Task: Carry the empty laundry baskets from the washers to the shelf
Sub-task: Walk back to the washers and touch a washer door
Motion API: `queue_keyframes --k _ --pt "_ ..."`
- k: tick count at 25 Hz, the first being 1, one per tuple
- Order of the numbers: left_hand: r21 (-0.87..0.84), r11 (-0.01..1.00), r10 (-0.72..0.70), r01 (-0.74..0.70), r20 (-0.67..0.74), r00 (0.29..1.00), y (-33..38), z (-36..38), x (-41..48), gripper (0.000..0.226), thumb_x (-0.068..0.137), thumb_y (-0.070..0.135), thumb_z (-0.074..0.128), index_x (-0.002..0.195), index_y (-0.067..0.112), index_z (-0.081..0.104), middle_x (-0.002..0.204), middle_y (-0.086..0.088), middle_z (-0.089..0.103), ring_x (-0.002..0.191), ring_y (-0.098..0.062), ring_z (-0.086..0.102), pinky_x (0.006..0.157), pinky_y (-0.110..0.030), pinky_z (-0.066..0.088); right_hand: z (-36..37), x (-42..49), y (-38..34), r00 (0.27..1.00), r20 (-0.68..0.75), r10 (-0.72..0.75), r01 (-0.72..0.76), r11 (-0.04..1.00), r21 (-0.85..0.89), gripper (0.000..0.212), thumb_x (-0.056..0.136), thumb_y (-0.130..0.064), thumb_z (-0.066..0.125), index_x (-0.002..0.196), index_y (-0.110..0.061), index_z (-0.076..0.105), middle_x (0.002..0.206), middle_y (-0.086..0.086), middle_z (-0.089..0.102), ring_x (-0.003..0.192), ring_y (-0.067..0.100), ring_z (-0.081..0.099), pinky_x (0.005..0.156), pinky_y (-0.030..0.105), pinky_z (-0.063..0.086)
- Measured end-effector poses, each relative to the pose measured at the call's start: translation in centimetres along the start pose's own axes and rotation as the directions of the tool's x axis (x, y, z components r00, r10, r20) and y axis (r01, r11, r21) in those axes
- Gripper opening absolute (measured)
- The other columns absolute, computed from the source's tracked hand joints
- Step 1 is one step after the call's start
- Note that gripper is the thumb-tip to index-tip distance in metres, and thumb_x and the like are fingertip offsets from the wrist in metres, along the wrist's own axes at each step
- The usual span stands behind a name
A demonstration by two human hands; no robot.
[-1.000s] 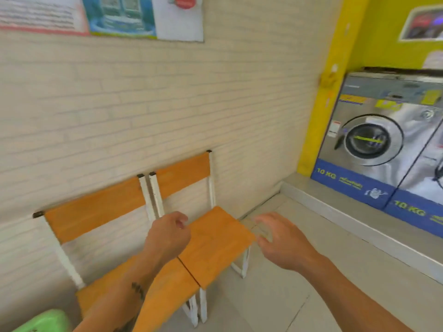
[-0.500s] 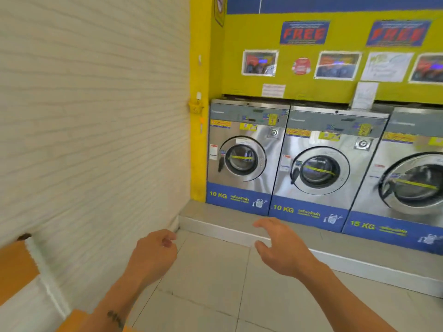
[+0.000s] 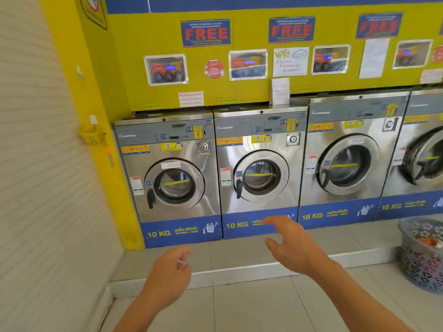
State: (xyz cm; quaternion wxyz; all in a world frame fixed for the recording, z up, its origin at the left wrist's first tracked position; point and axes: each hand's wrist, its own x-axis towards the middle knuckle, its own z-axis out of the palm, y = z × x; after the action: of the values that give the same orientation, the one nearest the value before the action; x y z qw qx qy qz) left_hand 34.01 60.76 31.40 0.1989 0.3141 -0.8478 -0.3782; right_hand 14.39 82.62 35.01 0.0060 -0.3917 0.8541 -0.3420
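A row of steel front-loading washers [image 3: 260, 173] stands on a raised grey step along a yellow wall. At the far right a grey mesh laundry basket [image 3: 418, 267] sits on the floor in front of the step, cut off by the frame edge; coloured items show inside it. My left hand [image 3: 169, 276] hangs low in the middle with fingers loosely curled, holding nothing. My right hand [image 3: 291, 246] is stretched forward with fingers spread, empty, well left of the basket. No shelf is in view.
A white brick wall [image 3: 43, 188] closes the left side. A small yellow holder [image 3: 92, 135] hangs on the yellow pillar. The raised step edge [image 3: 239, 271] runs across the tiled floor [image 3: 251, 307] before the washers.
The view has swung right from the orange chairs and the wall to face the washers. The mesh basket has come into view at the right. Both hands stay empty in front of me.
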Motion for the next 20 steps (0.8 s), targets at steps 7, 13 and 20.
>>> queue_keyframes --k 7,13,20 --pt "-0.024 1.000 -0.006 0.005 -0.011 1.000 3.9 6.5 19.1 0.036 0.085 0.008 0.057 0.094 0.043 0.059 0.108 0.008 0.066 0.093 -0.004 0.063 0.089 -0.029 0.049 -1.4 18.0 8.5 0.999 0.032 0.033 -0.034 0.998 0.046 0.043 0.088 -0.024 0.060 0.130 -0.028 0.051 0.123 -0.010 0.051 0.106 0.010 0.051 0.088 0.022 0.038" --pt "-0.075 0.997 0.035 -0.034 0.011 0.999 4.8 11.9 34.5 0.034 0.088 0.011 0.055 0.095 0.044 0.060 0.107 0.007 0.065 0.092 -0.009 0.063 0.072 -0.025 0.051 0.7 30.8 14.8 0.996 0.073 0.047 -0.048 0.999 0.017 0.044 0.088 -0.026 0.060 0.130 -0.030 0.051 0.132 -0.007 0.052 0.117 0.015 0.052 0.099 0.034 0.045" --pt "-0.103 0.994 0.056 -0.043 0.124 0.991 4.6 18.5 53.8 0.023 0.093 0.025 0.052 0.091 0.047 0.058 0.098 0.009 0.069 0.080 -0.008 0.067 0.066 -0.021 0.053 5.0 45.7 21.9 0.987 0.069 0.146 -0.147 0.989 0.009 0.044 0.090 -0.027 0.058 0.132 -0.034 0.047 0.134 -0.010 0.049 0.117 0.012 0.050 0.097 0.033 0.046"
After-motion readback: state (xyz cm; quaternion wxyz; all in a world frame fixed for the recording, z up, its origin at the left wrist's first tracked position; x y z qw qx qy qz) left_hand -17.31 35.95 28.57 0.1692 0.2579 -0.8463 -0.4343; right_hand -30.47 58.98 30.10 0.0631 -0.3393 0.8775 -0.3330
